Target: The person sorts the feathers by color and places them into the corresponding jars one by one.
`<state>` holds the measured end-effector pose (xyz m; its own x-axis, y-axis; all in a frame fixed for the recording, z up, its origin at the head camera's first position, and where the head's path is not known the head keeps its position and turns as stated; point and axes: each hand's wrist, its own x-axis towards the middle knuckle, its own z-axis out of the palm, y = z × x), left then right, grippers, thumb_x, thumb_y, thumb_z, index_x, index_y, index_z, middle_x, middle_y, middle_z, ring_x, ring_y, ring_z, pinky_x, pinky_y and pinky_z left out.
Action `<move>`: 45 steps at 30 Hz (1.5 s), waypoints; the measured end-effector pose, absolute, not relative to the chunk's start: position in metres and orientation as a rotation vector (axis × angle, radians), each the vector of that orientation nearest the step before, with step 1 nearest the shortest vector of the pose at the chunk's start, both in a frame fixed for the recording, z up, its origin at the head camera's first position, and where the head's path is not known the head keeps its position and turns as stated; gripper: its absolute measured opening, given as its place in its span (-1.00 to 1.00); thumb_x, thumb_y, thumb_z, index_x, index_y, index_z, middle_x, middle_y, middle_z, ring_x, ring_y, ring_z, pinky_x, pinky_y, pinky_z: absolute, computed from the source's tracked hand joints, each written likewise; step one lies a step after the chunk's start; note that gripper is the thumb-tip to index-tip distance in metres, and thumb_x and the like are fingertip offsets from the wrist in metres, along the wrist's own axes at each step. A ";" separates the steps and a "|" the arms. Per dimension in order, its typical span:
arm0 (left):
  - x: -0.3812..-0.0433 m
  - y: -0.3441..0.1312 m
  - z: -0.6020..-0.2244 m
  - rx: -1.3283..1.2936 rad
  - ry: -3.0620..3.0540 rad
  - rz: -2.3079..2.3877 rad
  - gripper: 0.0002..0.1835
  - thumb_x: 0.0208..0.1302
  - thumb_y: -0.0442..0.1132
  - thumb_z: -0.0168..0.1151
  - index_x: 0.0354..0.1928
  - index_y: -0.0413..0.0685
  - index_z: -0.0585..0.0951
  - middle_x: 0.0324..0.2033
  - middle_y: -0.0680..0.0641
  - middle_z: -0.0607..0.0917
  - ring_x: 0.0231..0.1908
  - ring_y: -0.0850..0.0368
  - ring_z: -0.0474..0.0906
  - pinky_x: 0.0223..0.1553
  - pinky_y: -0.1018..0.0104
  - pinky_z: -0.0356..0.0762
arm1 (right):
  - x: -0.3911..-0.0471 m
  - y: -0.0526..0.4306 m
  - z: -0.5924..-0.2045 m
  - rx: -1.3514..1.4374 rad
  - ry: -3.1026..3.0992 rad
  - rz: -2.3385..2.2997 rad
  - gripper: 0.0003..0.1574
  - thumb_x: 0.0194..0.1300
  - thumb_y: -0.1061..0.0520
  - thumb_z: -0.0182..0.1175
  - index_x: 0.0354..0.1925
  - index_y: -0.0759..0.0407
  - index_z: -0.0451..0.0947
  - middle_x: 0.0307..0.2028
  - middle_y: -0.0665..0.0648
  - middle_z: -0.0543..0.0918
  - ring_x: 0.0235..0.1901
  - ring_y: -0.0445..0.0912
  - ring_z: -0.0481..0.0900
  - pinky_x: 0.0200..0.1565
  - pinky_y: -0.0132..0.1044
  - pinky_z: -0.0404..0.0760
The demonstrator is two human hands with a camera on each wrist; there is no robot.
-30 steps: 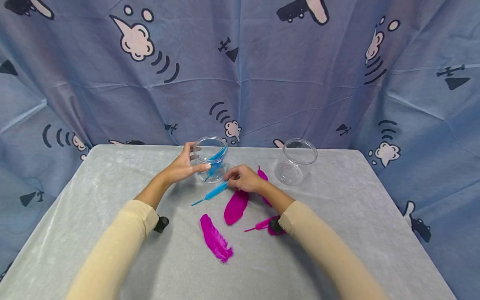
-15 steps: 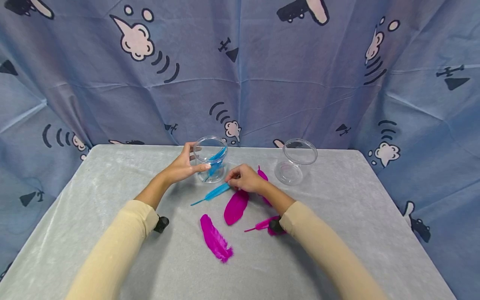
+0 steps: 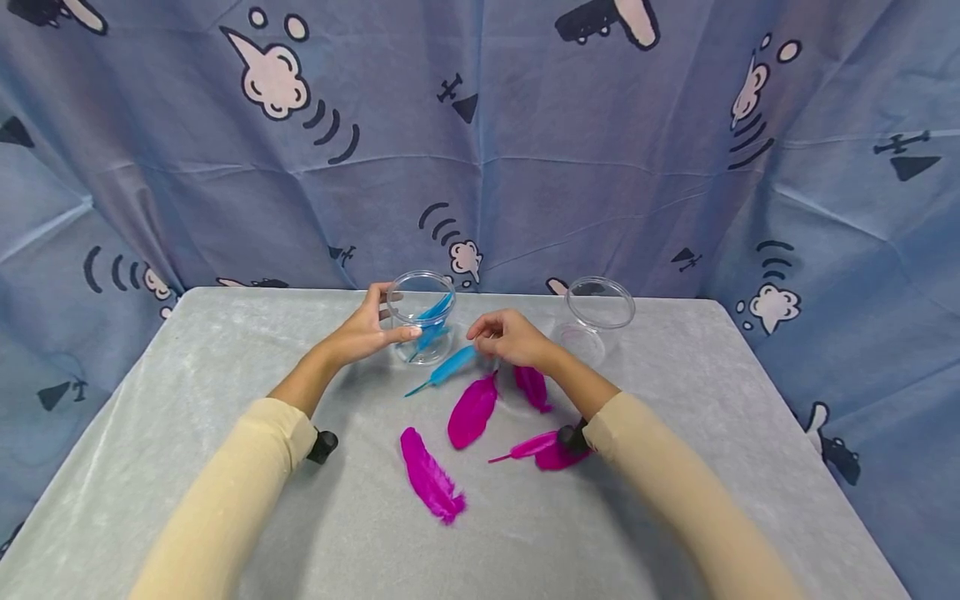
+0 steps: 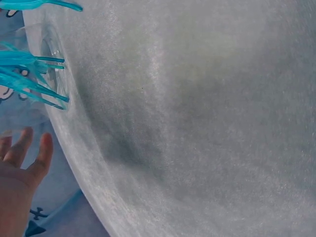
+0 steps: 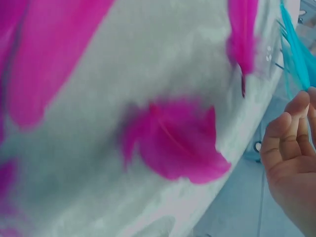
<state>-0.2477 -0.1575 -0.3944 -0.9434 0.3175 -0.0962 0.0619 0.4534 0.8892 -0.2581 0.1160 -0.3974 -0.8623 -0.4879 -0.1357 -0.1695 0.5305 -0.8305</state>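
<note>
My left hand [image 3: 363, 335] holds a clear plastic cup [image 3: 422, 323] at the back left of the table, thumb in front and fingers behind. Several blue feathers [image 4: 29, 61] lean inside that cup, quills down. Just right of it, my right hand [image 3: 513, 340] pinches another blue feather [image 3: 452, 365] by its vane end, the quill pointing down and left. In the right wrist view, thumb and fingertips meet at the end of this blue feather [image 5: 298, 57].
Several magenta feathers lie on the grey cloth: one in the middle [image 3: 472, 412], one nearer the front [image 3: 431, 475], one under the right hand [image 3: 532, 390], and two overlapping below the right wrist. A second clear cup [image 3: 601, 326] stands at the back right. A patterned curtain [image 3: 525, 167] hangs behind.
My right hand has moved up and to the right with the blue feather, uncovering more of the magenta feathers beneath. The left hand and its cup have stayed in place.
</note>
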 end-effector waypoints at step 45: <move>-0.247 -0.157 -0.396 0.328 2.466 1.473 0.01 0.27 0.02 0.37 0.50 -0.07 -0.09 0.48 -0.21 0.14 0.46 -0.27 0.06 0.38 -0.21 0.16 | -0.267 0.160 -0.266 -0.623 2.572 -1.497 -0.81 0.38 0.24 0.22 -0.06 0.28 0.62 -0.38 0.16 0.62 -0.38 -0.01 0.53 -0.32 -0.31 0.57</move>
<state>-0.2465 -0.1574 -0.3955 -0.9434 0.3170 -0.0979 0.0641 0.4636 0.8837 -0.2671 0.1604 -0.2662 -0.9111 -0.3954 0.1162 -0.2964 0.4327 -0.8515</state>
